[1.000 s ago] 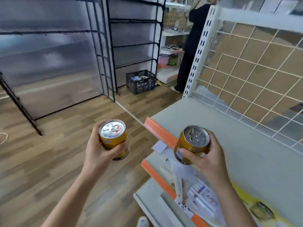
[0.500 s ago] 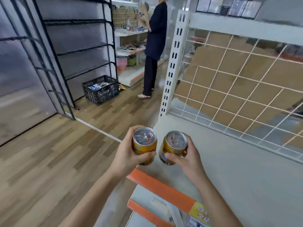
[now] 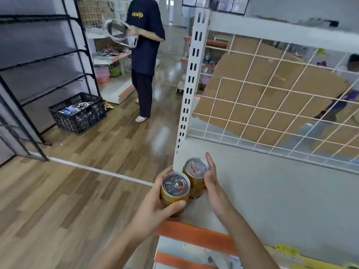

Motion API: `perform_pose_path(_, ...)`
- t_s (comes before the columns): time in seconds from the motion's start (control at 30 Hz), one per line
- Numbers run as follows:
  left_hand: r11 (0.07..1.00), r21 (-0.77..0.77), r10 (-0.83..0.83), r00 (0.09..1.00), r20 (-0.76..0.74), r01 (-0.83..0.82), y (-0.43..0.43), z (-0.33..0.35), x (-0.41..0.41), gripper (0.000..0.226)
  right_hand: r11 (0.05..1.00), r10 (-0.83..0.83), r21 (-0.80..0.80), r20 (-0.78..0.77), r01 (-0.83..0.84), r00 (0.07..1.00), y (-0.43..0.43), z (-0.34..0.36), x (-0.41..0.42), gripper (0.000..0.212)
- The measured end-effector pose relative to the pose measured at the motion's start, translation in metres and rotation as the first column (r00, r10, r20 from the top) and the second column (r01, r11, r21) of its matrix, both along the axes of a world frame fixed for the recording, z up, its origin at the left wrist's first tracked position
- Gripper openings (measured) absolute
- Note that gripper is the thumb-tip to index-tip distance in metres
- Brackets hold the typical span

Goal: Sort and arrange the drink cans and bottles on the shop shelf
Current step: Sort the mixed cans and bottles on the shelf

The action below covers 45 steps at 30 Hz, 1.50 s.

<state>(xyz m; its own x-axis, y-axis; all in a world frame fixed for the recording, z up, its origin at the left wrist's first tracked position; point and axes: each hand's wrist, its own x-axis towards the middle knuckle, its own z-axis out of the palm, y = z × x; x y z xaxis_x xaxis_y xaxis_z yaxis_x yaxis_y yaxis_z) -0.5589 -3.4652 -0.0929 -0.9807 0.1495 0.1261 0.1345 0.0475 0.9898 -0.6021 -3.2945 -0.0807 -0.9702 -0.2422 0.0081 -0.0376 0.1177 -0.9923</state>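
Observation:
Two gold drink cans with silver tops are at the left end of the grey shop shelf [image 3: 281, 195]. My left hand [image 3: 151, 210] grips the nearer can [image 3: 175, 189] at the shelf's front left corner, just above the orange edge strip [image 3: 194, 234]. The farther can [image 3: 196, 172] stands upright on the shelf next to the white slotted post [image 3: 191, 88]. My right hand [image 3: 213, 188] is beside this can, fingers straight and touching its right side. The two cans nearly touch.
A white wire grid backed with cardboard [image 3: 272, 105] closes the shelf's rear. A lower shelf with yellow packaging [image 3: 287, 255] shows below. On the wooden floor to the left are a black crate [image 3: 77, 113] and black racks [image 3: 38, 74]. A person [image 3: 144, 55] stands in the aisle.
Both hands carried the cans forward to the shelf's left corner. My right hand's fingers have straightened off its can, which now stands on the shelf. My left hand still grips its can.

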Motion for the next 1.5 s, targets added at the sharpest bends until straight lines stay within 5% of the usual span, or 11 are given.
perform_pose_path(0.4, 0.998, -0.005, 0.059, 0.998, -0.032, -0.059, 0.011, 0.001, 0.018, 0.08, 0.997, 0.041, 0.06, -0.006, -0.041, 0.999, -0.01, 0.009, 0.017, 0.06)
perform_pose_path(0.63, 0.855, -0.371, 0.169, 0.871, -0.461, -0.362, 0.023, 0.018, 0.046, 0.065, 0.925, -0.136, 0.293, -0.337, 0.241, 0.932, 0.082, 0.022, 0.078, 0.049)
perform_pose_path(0.8, 0.722, -0.574, -0.024, 0.816, -0.578, -0.385, 0.068, 0.04, 0.069, 0.056, 0.779, -0.215, 0.443, -0.476, 0.443, 0.853, 0.187, 0.038, 0.147, 0.053)
perform_pose_path(1.13, 0.626, -0.766, -0.381, 0.8, -0.464, -0.147, 0.235, 0.024, 0.111, 0.056, 0.417, -0.38, 0.56, -0.608, 0.716, 0.697, 0.377, 0.033, 0.297, 0.048)
perform_pose_path(1.27, 0.629, -0.772, -0.492, 0.724, -0.483, -0.088, 0.306, 0.016, 0.109, 0.058, 0.289, -0.491, 0.59, -0.585, 0.754, 0.646, 0.436, 0.03, 0.347, 0.052)
perform_pose_path(1.33, 0.612, -0.788, -0.642, 0.624, -0.445, 0.068, 0.426, 0.022, 0.083, 0.054, 0.106, -0.634, 0.543, -0.608, 0.833, 0.478, 0.508, 0.036, 0.382, 0.052)
perform_pose_path(1.5, 0.618, -0.78, -0.678, 0.569, -0.465, 0.097, 0.505, 0.031, 0.057, 0.052, -0.025, -0.631, 0.55, -0.656, 0.835, 0.414, 0.557, 0.048, 0.385, 0.055)
